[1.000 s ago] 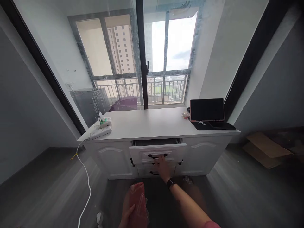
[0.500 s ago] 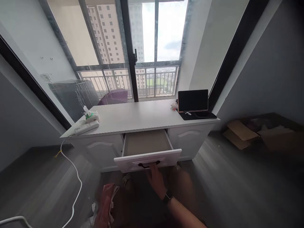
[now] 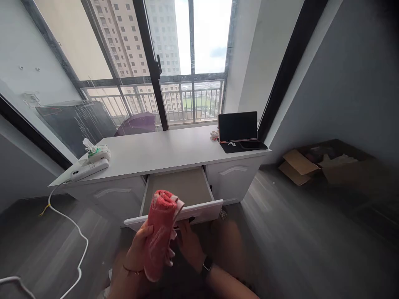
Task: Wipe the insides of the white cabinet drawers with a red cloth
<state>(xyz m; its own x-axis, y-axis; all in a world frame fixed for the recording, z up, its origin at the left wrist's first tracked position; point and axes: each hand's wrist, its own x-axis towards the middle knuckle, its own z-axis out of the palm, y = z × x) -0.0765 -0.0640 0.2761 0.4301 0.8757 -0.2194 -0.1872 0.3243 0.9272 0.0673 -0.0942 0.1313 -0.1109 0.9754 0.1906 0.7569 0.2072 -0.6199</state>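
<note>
My left hand grips a rolled pink cloth and holds it up in front of the pulled-out top drawer of a white cabinet. The drawer's inside looks bare. My right hand is just below the drawer front, next to the cloth, touching its lower edge; its fingers are partly hidden behind the cloth. A dark watch sits on my right wrist.
On the cabinet top lie a power strip and a wipes pack at left, and a tablet on a dark mat at right. A white cable trails on the floor at left. Cardboard boxes sit at right.
My right hand pulled the drawer fully out, then let go of its handle. My left hand lifted the pink cloth up in front of the drawer. The view shifted right.
</note>
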